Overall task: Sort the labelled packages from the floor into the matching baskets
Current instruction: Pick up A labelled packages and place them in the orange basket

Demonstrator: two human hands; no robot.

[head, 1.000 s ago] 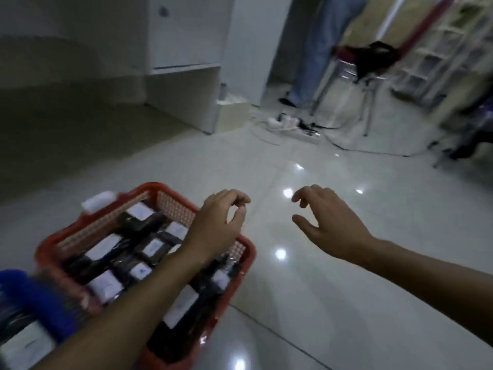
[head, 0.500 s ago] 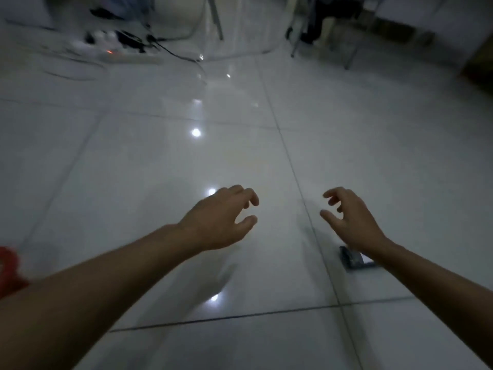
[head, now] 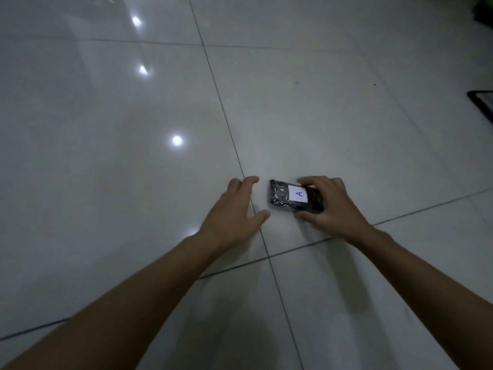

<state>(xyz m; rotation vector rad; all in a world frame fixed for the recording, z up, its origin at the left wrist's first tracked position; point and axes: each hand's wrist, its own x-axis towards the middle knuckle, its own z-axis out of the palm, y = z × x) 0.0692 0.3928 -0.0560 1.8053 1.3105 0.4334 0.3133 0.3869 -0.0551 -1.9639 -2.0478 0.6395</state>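
On the glossy pale-grey tiled floor (head: pixel 106 156), just right of a dark grout line, lies a small black plastic-wrapped package (head: pixel 280 196) with a white label (head: pixel 298 194) marked A. Half a second ago both hands hung empty over bare tile; now the right hand (head: pixel 333 206) has its fingers and thumb closed around the package's right end, while the left hand (head: pixel 234 212) hovers open just beside it. The pick-up looks begun; no basket is in view. Ceiling lights glint off the tiles, and a dark object (head: pixel 482 102) shows at the right edge.
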